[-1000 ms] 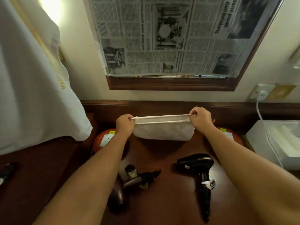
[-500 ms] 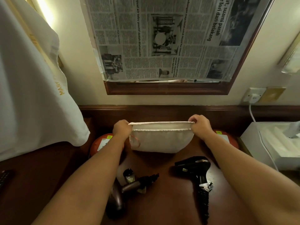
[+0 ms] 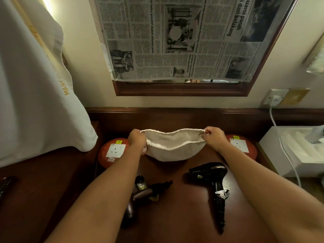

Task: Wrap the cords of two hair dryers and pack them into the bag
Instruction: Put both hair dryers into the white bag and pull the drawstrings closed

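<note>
Head view: left hand [image 3: 137, 139] and right hand [image 3: 214, 138] each pinching rim of cloth bag [image 3: 172, 148], holding mouth partly open above desk [image 3: 180, 216]. Both grips closed on fabric. Brown dryer [image 3: 138, 199] and black dryer [image 3: 211, 174] lying near, cords coiled. Advice: be widening mouth fully before loading.

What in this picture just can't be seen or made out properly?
- Brown hair dryer, head view: its body is partly hidden by the left forearm.
- Bag: its inside is too shadowed to show any contents.
- Left hand and right hand: the fingertips are tucked behind the bag's rim, so the exact grip is unclear.
- Remote: cut off by the left edge.
- Black hair dryer: its label is too small to read.
</note>
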Available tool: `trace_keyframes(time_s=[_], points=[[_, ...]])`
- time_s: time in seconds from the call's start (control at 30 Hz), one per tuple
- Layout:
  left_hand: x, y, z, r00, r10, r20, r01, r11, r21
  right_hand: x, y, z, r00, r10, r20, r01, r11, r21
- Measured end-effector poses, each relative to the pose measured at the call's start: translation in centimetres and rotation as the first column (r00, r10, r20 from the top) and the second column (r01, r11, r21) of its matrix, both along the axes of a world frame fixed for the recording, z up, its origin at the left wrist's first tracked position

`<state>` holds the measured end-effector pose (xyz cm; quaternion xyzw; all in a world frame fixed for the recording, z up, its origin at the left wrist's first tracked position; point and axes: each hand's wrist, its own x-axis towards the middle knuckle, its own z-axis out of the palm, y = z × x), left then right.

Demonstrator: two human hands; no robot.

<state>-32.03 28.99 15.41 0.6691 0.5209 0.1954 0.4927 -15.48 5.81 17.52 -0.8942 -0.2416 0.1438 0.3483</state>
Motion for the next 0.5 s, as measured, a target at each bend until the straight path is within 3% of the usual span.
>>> trace_keyframes(time_s=[0.03, 0.13, 0.23, 0.4, 0.5], points=[[-0.1, -0.4, 0.0, 1.000, 0.010, -0.012, -0.010, 1.000, 0.004, -0.2, -0.1, -0.2, 1.000, -0.007, -0.003, 0.007, 1.000, -0.009], [-1.4, -0.2, -0.8, 0.977, -0.076, -0.201, 0.126, 0.961, 0.245, -0.4, -1.2, -0.5, 0.997, -0.075, 0.024, 0.075, 0.997, -0.009], [-3.0, 1.0, -2.1, 0.875, -0.188, -0.446, 0.397, 0.805, 0.441, -0.5, -1.8, -0.4, 0.985, -0.169, 0.031, 0.169, 0.986, -0.006], [-3.1, -0.4, -2.9, 0.809, -0.295, -0.508, 0.538, 0.722, 0.436, -1.0, -0.4, -0.6, 0.971, -0.240, 0.000, 0.240, 0.971, 0.020], [-2.8, -2.4, -3.8, 0.717, -0.381, -0.584, 0.664, 0.628, 0.406, -1.3, -0.1, -0.7, 0.974, -0.211, -0.081, 0.215, 0.976, 0.045]])
